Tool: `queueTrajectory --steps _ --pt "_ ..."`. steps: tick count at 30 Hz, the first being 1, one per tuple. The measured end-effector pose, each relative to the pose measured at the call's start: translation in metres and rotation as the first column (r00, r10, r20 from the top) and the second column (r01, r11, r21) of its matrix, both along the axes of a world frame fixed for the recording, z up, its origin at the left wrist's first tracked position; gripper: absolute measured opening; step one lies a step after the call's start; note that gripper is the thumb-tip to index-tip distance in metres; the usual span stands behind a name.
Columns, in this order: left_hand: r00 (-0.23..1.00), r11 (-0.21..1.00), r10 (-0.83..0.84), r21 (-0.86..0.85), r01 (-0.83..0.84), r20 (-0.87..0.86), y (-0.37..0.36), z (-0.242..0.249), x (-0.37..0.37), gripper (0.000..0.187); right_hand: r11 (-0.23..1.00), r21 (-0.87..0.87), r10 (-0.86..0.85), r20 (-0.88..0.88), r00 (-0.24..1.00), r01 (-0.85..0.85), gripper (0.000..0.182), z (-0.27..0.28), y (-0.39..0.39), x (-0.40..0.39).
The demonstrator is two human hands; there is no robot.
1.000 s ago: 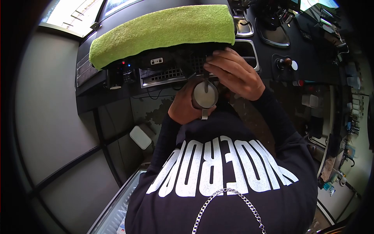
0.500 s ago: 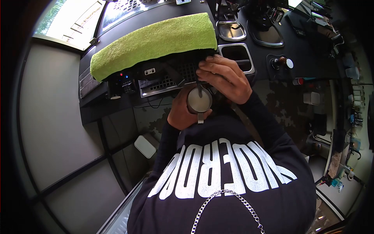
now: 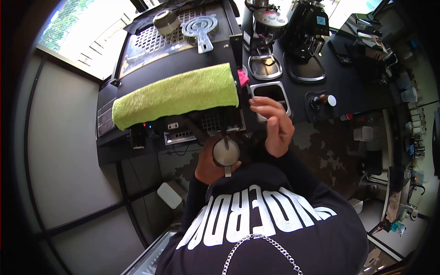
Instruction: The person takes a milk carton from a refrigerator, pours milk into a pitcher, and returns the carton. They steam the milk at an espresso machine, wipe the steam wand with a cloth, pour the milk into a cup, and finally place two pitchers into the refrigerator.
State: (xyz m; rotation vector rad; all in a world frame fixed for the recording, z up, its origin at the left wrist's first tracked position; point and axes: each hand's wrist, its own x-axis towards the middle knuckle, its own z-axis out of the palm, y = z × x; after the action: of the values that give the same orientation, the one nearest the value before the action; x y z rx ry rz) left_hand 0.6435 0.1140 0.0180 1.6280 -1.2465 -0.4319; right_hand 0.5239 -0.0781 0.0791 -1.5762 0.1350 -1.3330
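Left hand [image 3: 207, 164] is wrapped around the pitcher [image 3: 226, 162], five o'clock from the towel [image 3: 176, 97]; right hand [image 3: 277, 126], unladen, is held at the pitcher's two o'clock; contents [image 3: 222, 155] could be spilled by one-handed tilting.

The left hand [image 3: 206, 162] grips a metal pitcher [image 3: 225, 164], a dark wand [image 3: 226, 141] dipping into its pale liquid [image 3: 222, 155]. The right hand [image 3: 277, 127] hovers — raised, loosely curved — near the steel-rimmed bin [image 3: 287, 101] at the counter's [image 3: 299, 94] front edge.
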Motion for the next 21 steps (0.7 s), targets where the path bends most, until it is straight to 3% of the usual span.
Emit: queueTrajectory --steps 2,3,4,5,7,9,10,12,14,16,20,21 --pt "1.0 0.999 0.013 0.03 -0.012 -0.022 0.002 -0.002 -0.002 0.09 0.923 0.383 0.014 -0.093 0.996 0.023 0.023 -0.019 -0.031 0.005" --pt "0.998 0.999 0.019 0.043 -0.016 -0.063 0.003 -0.001 -0.004 0.09 0.923 0.384 0.013 -0.092 0.996 0.023 0.023 -0.035 -0.052 0.01" --pt "0.994 0.998 0.028 0.057 -0.022 -0.105 0.002 -0.001 -0.005 0.09 0.926 0.36 0.029 -0.36 0.932 0.11 0.022 -0.055 -0.079 0.018" --pt "0.994 0.998 0.032 0.058 -0.026 -0.105 0.0 0.0 -0.004 0.09 0.932 0.313 0.044 -0.601 0.798 0.184 0.022 -0.076 -0.106 0.029" --pt "0.998 0.995 0.055 0.082 -0.052 -0.028 0.003 0.002 -0.008 0.092 0.988 -0.145 -0.135 -0.638 0.758 0.054 0.023 -0.124 -0.148 0.058" --pt "0.994 0.992 0.108 0.066 -0.108 0.016 0.002 0.003 -0.01 0.091 0.93 -0.358 -0.213 -0.711 0.671 -0.084 0.029 -0.154 -0.173 0.092" --pt "0.989 0.989 0.137 0.042 -0.14 0.063 0.003 0.002 -0.012 0.091 0.878 -0.453 -0.257 -0.72 0.645 -0.155 0.043 -0.175 -0.187 0.109" --pt "0.987 0.984 0.16 0.073 -0.161 0.012 0.0 0.01 -0.015 0.09 0.83 -0.51 -0.348 -0.789 0.506 -0.225 0.055 -0.181 -0.189 0.123" --pt "0.985 0.983 0.17 0.08 -0.167 -0.03 0.001 0.01 -0.017 0.09 0.78 -0.477 -0.403 -0.878 0.257 -0.406 0.058 -0.175 -0.193 0.133" --pt "0.986 0.984 0.146 0.115 -0.137 -0.075 0.002 0.008 -0.019 0.092 0.735 -0.49 -0.407 -0.872 0.273 -0.469 0.057 -0.186 -0.206 0.138" --pt "0.983 0.989 0.131 0.081 -0.121 -0.127 -0.004 0.015 -0.017 0.094 0.693 -0.475 -0.2 -0.85 0.488 -0.543 0.029 -0.198 -0.233 0.131" --pt "0.984 0.99 0.136 0.06 -0.13 -0.111 -0.006 0.019 -0.016 0.09 0.745 -0.423 -0.086 -0.827 0.556 -0.515 0.027 -0.203 -0.237 0.13"
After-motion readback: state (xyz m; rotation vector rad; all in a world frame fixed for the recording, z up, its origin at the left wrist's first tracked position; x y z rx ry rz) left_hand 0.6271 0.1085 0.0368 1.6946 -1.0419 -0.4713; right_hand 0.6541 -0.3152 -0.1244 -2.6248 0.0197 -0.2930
